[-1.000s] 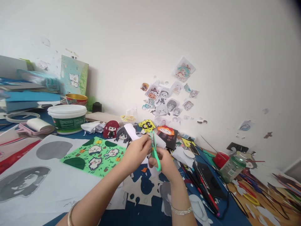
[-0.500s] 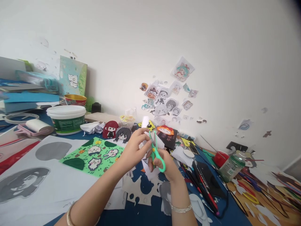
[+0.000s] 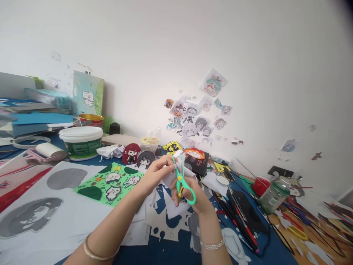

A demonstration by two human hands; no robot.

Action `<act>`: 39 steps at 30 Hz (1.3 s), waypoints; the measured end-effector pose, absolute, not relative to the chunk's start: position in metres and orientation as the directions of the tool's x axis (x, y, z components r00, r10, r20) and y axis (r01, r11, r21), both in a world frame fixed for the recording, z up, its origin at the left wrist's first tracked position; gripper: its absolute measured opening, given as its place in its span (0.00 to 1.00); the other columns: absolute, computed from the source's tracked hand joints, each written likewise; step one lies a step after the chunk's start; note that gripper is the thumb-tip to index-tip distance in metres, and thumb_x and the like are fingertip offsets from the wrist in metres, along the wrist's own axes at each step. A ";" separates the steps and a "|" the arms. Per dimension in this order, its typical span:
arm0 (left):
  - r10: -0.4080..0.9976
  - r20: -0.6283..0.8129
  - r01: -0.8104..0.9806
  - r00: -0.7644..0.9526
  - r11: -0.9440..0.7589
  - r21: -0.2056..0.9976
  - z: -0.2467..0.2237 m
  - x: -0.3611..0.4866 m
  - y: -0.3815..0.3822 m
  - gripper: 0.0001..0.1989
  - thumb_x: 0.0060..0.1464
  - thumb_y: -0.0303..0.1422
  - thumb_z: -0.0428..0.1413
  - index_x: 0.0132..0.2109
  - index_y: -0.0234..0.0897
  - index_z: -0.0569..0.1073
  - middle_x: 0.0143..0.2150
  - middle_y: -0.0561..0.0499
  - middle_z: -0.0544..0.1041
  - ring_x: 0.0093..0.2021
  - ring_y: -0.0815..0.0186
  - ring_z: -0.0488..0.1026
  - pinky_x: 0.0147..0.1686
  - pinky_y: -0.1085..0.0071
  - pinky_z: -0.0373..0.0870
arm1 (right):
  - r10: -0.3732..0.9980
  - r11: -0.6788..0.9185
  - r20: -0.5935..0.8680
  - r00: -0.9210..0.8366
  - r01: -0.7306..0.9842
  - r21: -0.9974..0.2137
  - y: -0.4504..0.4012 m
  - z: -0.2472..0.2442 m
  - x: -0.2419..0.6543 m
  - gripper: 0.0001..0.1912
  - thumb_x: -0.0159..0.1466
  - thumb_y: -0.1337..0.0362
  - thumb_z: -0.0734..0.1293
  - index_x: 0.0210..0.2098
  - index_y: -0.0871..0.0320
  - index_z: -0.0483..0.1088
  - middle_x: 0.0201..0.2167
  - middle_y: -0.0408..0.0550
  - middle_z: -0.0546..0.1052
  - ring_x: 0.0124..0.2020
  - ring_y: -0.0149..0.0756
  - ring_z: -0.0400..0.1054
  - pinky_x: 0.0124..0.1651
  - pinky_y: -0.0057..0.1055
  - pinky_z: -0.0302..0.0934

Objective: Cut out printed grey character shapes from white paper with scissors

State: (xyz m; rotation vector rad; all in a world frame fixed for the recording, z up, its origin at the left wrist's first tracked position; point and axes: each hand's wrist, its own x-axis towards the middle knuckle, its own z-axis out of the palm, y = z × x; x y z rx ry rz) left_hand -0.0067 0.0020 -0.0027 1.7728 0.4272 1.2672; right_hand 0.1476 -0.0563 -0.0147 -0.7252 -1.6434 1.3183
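Green-handled scissors (image 3: 190, 198) with a yellow pivot are in my right hand (image 3: 197, 195), its fingers through and around the loops. The blades point up and away from me and stand apart. My left hand (image 3: 162, 169) is closed in a pinch beside the blade tips, on a small piece of white paper (image 3: 174, 166); its outline is mostly hidden by the fingers. Below both hands lie a loose white sheet (image 3: 172, 208) and a cream sheet with cut-out holes (image 3: 157, 221).
A green felt-like sheet with cartoon figures (image 3: 110, 184) and a printed sheet (image 3: 91, 221) lie left. A lidded white-green tub (image 3: 81, 143) stands behind. Pens (image 3: 242, 221), a glass jar (image 3: 274, 195) and paper scraps (image 3: 234, 243) crowd the right. Drawings (image 3: 201, 123) hang on the wall.
The scissors' blades look a little wider apart. My left hand has moved slightly down and left, and the view has shifted slightly.
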 end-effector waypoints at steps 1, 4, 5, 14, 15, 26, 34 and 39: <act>0.702 0.574 -0.194 0.421 -0.548 0.813 -0.002 -0.007 0.002 0.12 0.52 0.36 0.50 0.24 0.37 0.65 0.37 0.49 0.69 0.43 0.62 0.65 0.46 0.66 0.61 | 0.859 0.265 0.273 -0.433 -0.081 -0.961 -0.056 -0.014 0.148 0.27 0.48 0.43 0.68 0.33 0.60 0.69 0.17 0.43 0.69 0.18 0.29 0.59 0.25 0.28 0.51; 0.706 0.566 -0.176 0.425 -0.550 0.817 -0.002 -0.007 0.002 0.12 0.53 0.38 0.50 0.25 0.37 0.67 0.38 0.48 0.70 0.43 0.62 0.66 0.46 0.66 0.61 | 0.876 0.254 0.261 -0.405 -0.072 -0.965 -0.056 -0.015 0.147 0.27 0.47 0.42 0.69 0.32 0.60 0.68 0.16 0.42 0.69 0.18 0.29 0.59 0.25 0.27 0.51; 0.708 0.566 -0.182 0.423 -0.546 0.818 -0.002 -0.007 0.002 0.12 0.53 0.38 0.51 0.25 0.37 0.67 0.39 0.48 0.70 0.44 0.62 0.66 0.47 0.66 0.61 | 0.881 0.247 0.255 -0.398 -0.071 -0.966 -0.056 -0.015 0.147 0.27 0.46 0.42 0.69 0.31 0.60 0.68 0.16 0.42 0.69 0.18 0.29 0.59 0.24 0.27 0.51; 0.708 0.542 -0.105 0.454 -0.561 0.821 0.000 -0.009 0.002 0.13 0.54 0.39 0.49 0.26 0.37 0.66 0.32 0.51 0.68 0.37 0.65 0.65 0.41 0.69 0.63 | 0.896 0.254 0.264 -0.357 -0.077 -0.964 -0.055 -0.015 0.146 0.25 0.48 0.45 0.69 0.31 0.62 0.69 0.14 0.40 0.67 0.16 0.27 0.57 0.22 0.26 0.53; 0.706 0.551 -0.079 0.445 -0.582 0.809 0.001 -0.010 0.002 0.13 0.54 0.39 0.49 0.26 0.37 0.66 0.32 0.51 0.67 0.36 0.65 0.65 0.40 0.70 0.63 | 0.900 0.254 0.261 -0.350 -0.067 -0.965 -0.055 -0.016 0.146 0.24 0.49 0.46 0.69 0.32 0.62 0.69 0.14 0.41 0.68 0.16 0.27 0.57 0.22 0.26 0.53; 0.678 0.515 0.006 0.524 -0.608 0.794 0.008 -0.010 -0.005 0.14 0.55 0.40 0.46 0.25 0.38 0.65 0.25 0.53 0.68 0.34 0.65 0.64 0.38 0.69 0.62 | 0.922 0.262 0.248 -0.296 0.011 -0.965 -0.053 -0.014 0.146 0.24 0.47 0.46 0.70 0.30 0.61 0.69 0.14 0.39 0.66 0.16 0.27 0.58 0.21 0.26 0.54; 0.698 0.480 -0.056 0.531 -0.536 0.842 0.009 -0.011 -0.005 0.11 0.54 0.36 0.47 0.26 0.38 0.64 0.25 0.54 0.67 0.30 0.67 0.66 0.35 0.70 0.62 | 0.929 0.261 0.244 -0.277 0.026 -0.965 -0.050 -0.018 0.148 0.22 0.47 0.49 0.72 0.29 0.61 0.68 0.15 0.38 0.64 0.15 0.25 0.57 0.20 0.24 0.52; 0.703 0.500 -0.079 0.506 -0.540 0.838 0.007 -0.010 -0.005 0.11 0.54 0.36 0.48 0.26 0.37 0.64 0.24 0.55 0.66 0.30 0.68 0.65 0.35 0.71 0.61 | 0.935 0.262 0.251 -0.252 0.011 -0.965 -0.050 -0.019 0.145 0.20 0.48 0.51 0.72 0.28 0.61 0.68 0.14 0.39 0.65 0.15 0.26 0.57 0.19 0.24 0.52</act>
